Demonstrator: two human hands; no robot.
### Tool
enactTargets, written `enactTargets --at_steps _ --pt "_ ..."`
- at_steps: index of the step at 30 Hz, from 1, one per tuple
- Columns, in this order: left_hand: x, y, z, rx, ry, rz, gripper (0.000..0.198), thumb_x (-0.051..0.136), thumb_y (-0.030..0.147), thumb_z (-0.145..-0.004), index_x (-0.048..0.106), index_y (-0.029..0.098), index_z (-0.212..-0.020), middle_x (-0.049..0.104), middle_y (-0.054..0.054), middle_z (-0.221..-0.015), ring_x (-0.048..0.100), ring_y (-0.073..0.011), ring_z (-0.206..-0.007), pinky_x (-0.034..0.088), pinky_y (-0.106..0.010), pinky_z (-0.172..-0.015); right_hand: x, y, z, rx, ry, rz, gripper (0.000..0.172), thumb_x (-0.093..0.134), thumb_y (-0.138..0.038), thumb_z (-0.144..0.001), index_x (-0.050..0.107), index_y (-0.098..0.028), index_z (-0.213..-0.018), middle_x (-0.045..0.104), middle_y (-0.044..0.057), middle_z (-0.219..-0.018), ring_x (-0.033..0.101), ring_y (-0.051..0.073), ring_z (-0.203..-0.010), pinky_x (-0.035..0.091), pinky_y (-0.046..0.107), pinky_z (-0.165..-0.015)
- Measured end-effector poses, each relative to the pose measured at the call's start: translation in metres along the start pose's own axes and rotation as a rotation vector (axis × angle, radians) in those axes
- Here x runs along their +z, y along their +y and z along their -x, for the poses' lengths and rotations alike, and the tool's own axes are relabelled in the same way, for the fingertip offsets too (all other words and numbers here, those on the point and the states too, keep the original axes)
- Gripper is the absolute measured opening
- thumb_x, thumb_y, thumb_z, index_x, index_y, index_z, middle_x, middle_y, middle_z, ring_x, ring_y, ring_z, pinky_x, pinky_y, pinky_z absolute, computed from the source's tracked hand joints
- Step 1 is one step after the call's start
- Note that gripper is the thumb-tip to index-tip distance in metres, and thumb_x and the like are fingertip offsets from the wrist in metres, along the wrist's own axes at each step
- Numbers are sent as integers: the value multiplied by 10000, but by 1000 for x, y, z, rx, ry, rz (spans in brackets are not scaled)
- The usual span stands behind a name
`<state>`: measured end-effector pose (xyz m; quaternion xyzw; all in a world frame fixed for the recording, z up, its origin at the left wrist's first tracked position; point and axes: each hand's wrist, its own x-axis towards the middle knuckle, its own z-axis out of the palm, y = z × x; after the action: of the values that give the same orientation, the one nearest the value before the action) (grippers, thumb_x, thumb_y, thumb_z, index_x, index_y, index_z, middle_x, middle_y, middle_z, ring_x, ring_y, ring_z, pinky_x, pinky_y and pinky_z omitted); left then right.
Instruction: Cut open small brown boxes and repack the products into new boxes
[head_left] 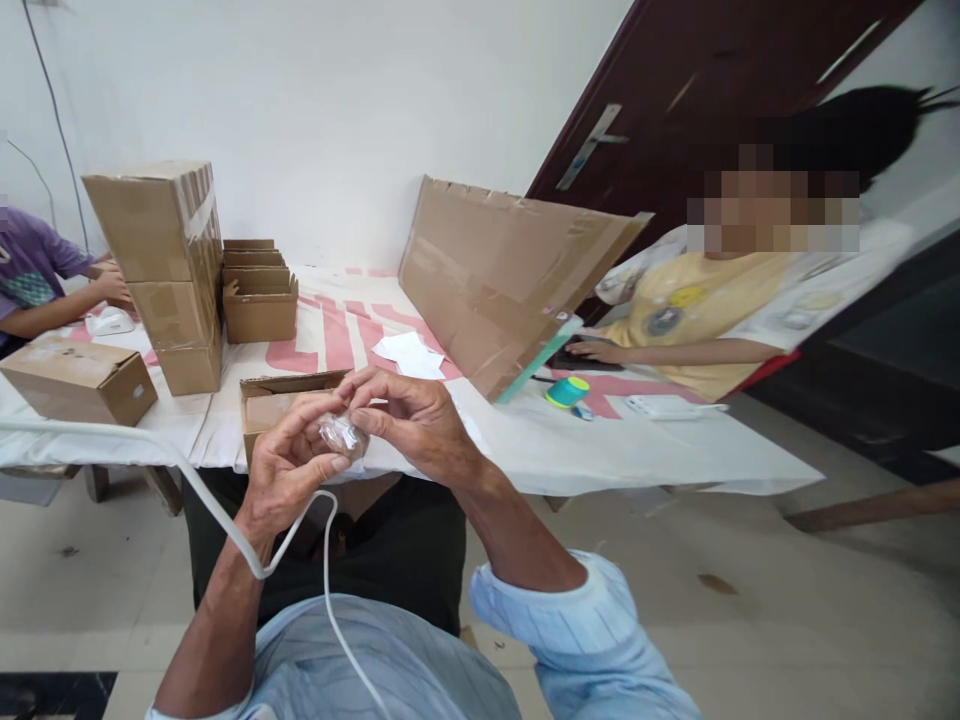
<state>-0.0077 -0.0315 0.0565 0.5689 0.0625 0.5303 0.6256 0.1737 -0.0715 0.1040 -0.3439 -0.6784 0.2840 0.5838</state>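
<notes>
White cable (214,512) looping right by the wrist, so mind that first. Just beyond it, the left hand (289,462) is curled most of the way closed around a small plastic-wrapped bundle (343,437), thumb under, fingers over. The right hand (412,415) has its thumb and fingertips bent in, touching the upper edge; can't tell from here if they've actually pinched anything. The bundle's up in the air, just in front of the open cardboard box (292,381) on the counter (525,455).

My take: it's pretty light, and that shiny film is probably thin, crinkly and a bit slippery. No idea if the brownish stuff inside is fragile. I'd cradle it round the sides, not by loose film. Farther back there's stacked cartons (169,285).
</notes>
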Motion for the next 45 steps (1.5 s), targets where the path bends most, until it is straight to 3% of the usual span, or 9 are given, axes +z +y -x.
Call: enactTargets --at_steps 3,8,14,17,21,26,37,42,45 --pt "2 -3 1 11 91 36 534 976 276 -763 759 273 -1251 785 -64 -1176 774 -198 -982 629 -289 -836 4 1 -1 -18 48 40 207 784 -407 -961 752 -234 -852 772 56 -1002 708 194 -958 593 345 -829" --pt "6 1 2 -39 165 -27 429 935 329 -821 803 219 -1214 842 -80 -1073 803 -221 -948 659 -315 -849 9 1 -2 -75 154 124 186 755 -373 -977 729 -229 -863 743 31 -892 690 171 -848 580 307 -754" --pt "4 -8 1 -96 177 -66 564 935 444 -804 790 213 -1297 835 -110 -1186 819 -263 -971 685 -322 -771 17 9 2 -68 239 254 169 705 -346 -989 695 -234 -863 713 16 -850 662 156 -758 571 295 -709" --pt "3 -13 0 -85 233 -92 603 987 402 -732 799 202 -1269 843 -101 -1144 815 -270 -999 685 -346 -843 20 12 4 -93 243 287 154 689 -312 -984 688 -237 -849 711 17 -850 669 165 -797 578 302 -738" --pt "0 -11 -1 -45 219 -174 456 926 391 -818 823 224 -1230 829 -97 -1199 791 -277 -1101 666 -360 -928 19 15 5 -109 235 269 117 707 -281 -966 707 -241 -856 724 20 -875 680 168 -834 584 303 -760" --pt "-4 -5 -2 -9 161 -189 390 905 379 -843 839 239 -1200 801 -96 -1243 789 -245 -1024 669 -290 -789 15 18 6 -111 225 205 114 736 -275 -954 741 -240 -846 729 31 -904 690 174 -875 583 303 -767" --pt "-1 0 -1 -58 184 -162 412 942 385 -793 822 196 -1139 833 -91 -1081 778 -204 -930 652 -292 -837 14 9 6 -87 180 234 88 778 -248 -915 825 -251 -841 752 32 -866 688 172 -820 582 310 -713" --pt "-3 -2 -2 -60 183 -210 389 924 405 -815 815 199 -1126 823 -78 -1044 732 -151 -761 624 -242 -649 15 7 6 -81 174 262 88 775 -230 -902 835 -258 -845 771 35 -876 698 176 -818 598 317 -720" --pt "-4 -4 -2 -53 196 -196 410 952 385 -784 798 193 -1110 829 -88 -1049 761 -172 -825 628 -246 -687 15 8 8 -78 168 272 90 780 -232 -905 846 -262 -852 779 37 -886 707 179 -831 608 321 -742"
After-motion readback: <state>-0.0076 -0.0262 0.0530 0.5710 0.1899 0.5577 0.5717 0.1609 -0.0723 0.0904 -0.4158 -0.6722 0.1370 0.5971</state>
